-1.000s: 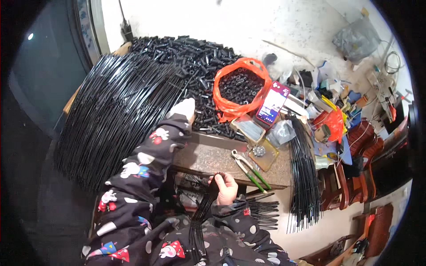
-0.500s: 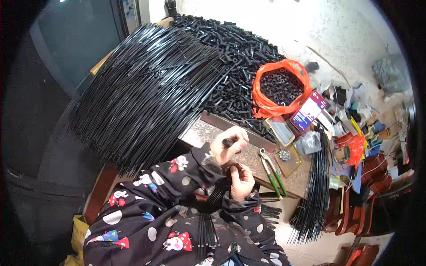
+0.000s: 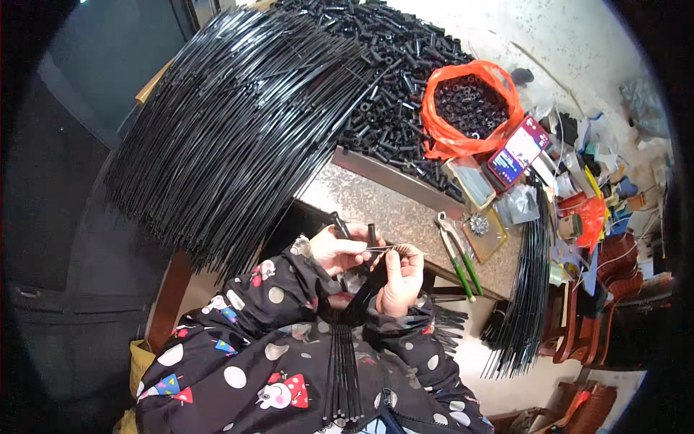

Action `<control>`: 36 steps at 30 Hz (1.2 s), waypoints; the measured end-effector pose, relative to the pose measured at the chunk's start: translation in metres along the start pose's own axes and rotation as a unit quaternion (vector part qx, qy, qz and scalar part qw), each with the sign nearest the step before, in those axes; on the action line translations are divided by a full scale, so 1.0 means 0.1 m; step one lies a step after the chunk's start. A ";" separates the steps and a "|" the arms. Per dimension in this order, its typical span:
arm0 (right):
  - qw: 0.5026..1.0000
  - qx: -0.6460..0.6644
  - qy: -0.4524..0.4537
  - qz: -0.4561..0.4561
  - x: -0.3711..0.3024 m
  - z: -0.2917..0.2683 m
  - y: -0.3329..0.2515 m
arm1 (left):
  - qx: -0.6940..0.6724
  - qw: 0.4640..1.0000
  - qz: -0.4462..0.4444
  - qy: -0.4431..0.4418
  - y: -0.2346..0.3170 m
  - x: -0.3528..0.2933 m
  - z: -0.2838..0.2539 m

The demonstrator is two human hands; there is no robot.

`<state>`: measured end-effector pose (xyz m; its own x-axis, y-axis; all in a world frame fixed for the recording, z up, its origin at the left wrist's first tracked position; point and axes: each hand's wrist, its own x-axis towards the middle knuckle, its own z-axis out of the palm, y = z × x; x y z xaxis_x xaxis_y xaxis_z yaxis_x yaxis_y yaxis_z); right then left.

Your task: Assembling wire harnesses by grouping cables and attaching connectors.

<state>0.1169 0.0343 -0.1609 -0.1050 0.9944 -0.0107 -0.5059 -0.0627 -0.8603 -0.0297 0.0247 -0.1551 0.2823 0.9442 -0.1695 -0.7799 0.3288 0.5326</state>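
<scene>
Black rods (image 3: 344, 362) and two short tubes (image 3: 372, 234) at the fingertips

Left hand (image 3: 334, 252): thumb and fingers narrow, closed on one tube that pokes up beside the index finger. A second tube stands upright at these fingertips; cannot tell which finger grips it. A thin dark length crosses from the left thumb tip to the right fingers.

Right hand (image 3: 400, 282): thumb pressed to curled fingers, pinching a tight row of rod ends. Below both hands, the rods hang down over the patterned jacket (image 3: 235, 376), their lower tips fanned; the middle stretch is dim.

Beyond the fingertips: bare speckled tabletop (image 3: 325, 186), backed by a metal strip (image 3: 401, 179). Past the strip, a heap of loose black tubes (image 3: 394, 90). Up and left of the left fingers, a broad pile of long black rods (image 3: 238, 137).

Right of the right fingers: green-handled pliers (image 3: 460, 259), jaws pointing away from the body, then a yellowish tray (image 3: 497, 237) bearing a silvery round piece (image 3: 478, 224). Farther off to the upper right, a red bag (image 3: 439, 136) full of small black rings (image 3: 470, 105), with a lit phone (image 3: 518, 150) just beside it. Well right of the fingers, another rod bundle (image 3: 526, 289) hangs over the table edge.
</scene>
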 end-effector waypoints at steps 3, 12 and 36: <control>1.000 -0.008 -0.008 0.008 -0.04 0.02 0.00 | 0.002 1.000 -0.010 -0.004 0.00 0.03 0.03; 1.000 0.000 -0.006 -0.013 -0.04 0.07 -0.02 | 0.073 0.997 0.019 -0.021 0.00 0.03 0.00; 0.999 -0.014 -0.018 -0.027 -0.03 0.13 -0.03 | 0.417 0.874 0.242 0.060 0.01 -0.13 0.28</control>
<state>0.1075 0.0306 -0.1519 -0.1091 0.9925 0.0548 -0.4871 -0.0053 -0.8733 -0.0187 0.0128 -0.1290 -0.0681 0.9805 0.1842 -0.1000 -0.1904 0.9766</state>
